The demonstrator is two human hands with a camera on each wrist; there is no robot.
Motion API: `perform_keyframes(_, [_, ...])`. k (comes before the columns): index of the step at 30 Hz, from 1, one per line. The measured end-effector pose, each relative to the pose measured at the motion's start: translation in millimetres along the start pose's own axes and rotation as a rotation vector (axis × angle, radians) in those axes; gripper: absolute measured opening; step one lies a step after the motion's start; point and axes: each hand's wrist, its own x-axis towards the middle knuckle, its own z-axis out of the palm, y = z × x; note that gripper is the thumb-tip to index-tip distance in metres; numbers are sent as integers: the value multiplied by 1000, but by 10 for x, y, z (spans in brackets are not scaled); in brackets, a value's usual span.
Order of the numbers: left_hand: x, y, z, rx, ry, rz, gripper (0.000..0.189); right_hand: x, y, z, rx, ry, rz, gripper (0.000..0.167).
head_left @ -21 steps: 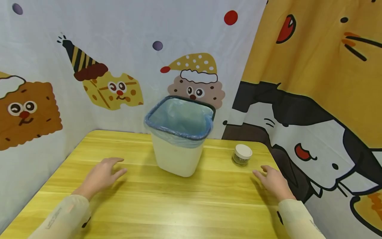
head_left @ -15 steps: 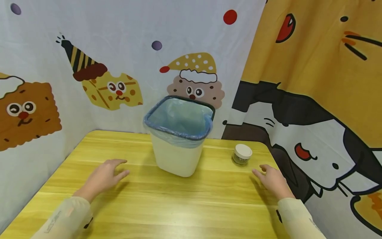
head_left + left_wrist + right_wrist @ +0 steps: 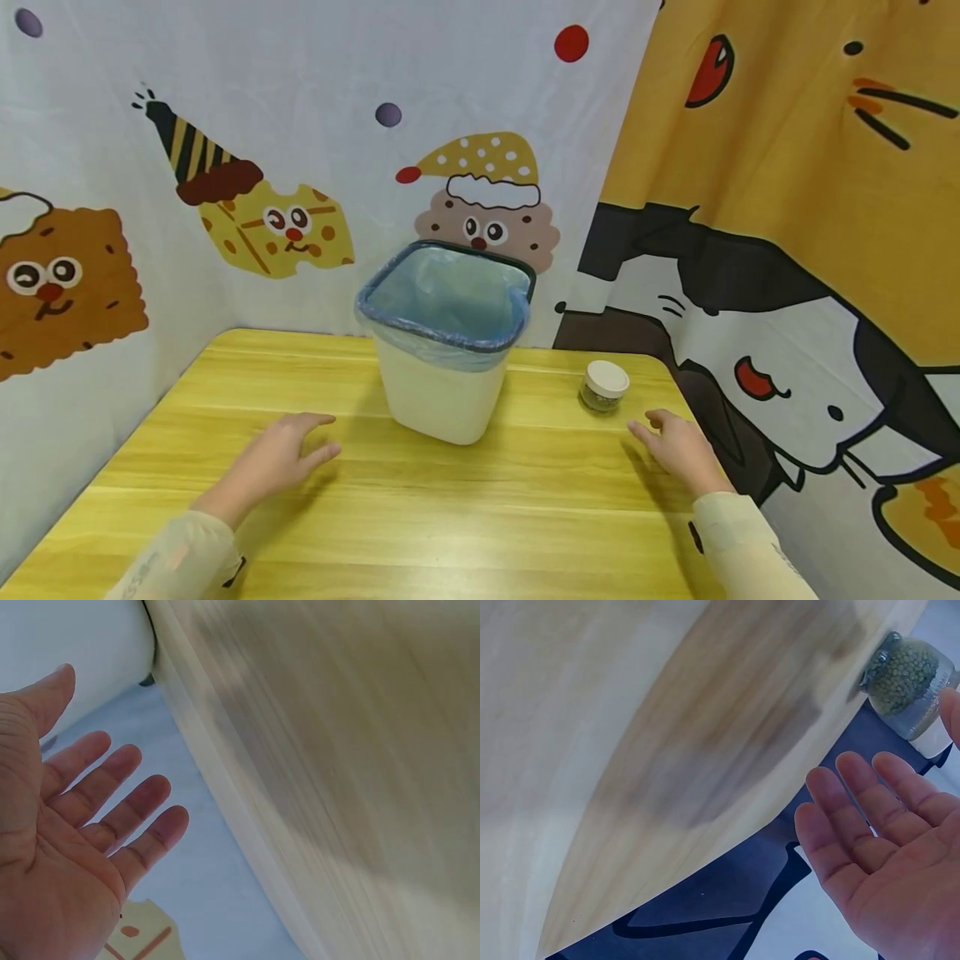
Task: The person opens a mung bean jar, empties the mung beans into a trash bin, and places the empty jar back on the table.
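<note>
We judge nothing begun: our left hand [image 3: 277,458] and right hand [image 3: 678,446] hover palm-down with grips released, the capped jar [image 3: 603,387] and lined bin [image 3: 446,342] untouched on the bench [image 3: 480,517]

The head view is bright and evenly lit, with soft shadows on the desk [image 3: 450,517] under both hands and beside the bin [image 3: 442,350]. Its edges bow slightly, wide-angle fashion. Both wrist views are dimmer and smeared: the desk surface streaks with motion blur, while the jar [image 3: 909,682] stays fairly sharp.
</note>
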Motion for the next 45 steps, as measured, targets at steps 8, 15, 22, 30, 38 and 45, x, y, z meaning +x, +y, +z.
perform_keyframes(8, [-40, 149, 73, -3, 31, 59, 51, 30, -15, -13, 30, -8, -12, 84])
perform_keyframes(15, [-104, 312, 151, -21, 42, 97, 50, 161, -52, 11, 118, -18, 19, 85])
perform_keyframes(22, [-196, 505, 185, -39, 16, 108, 53, 371, -80, 23, 182, -46, 96, 103])
perform_keyframes(30, [-320, 638, 240, -61, -12, 101, 54, 543, -170, 100, 241, -113, 120, 108])
perform_keyframes(38, [-364, 679, 297, -91, -26, 90, 55, 632, -321, 210, 343, -72, 126, 117])
perform_keyframes(45, [-397, 694, 370, -125, -47, 114, 54, 672, -413, 303, 508, -12, 186, 128])
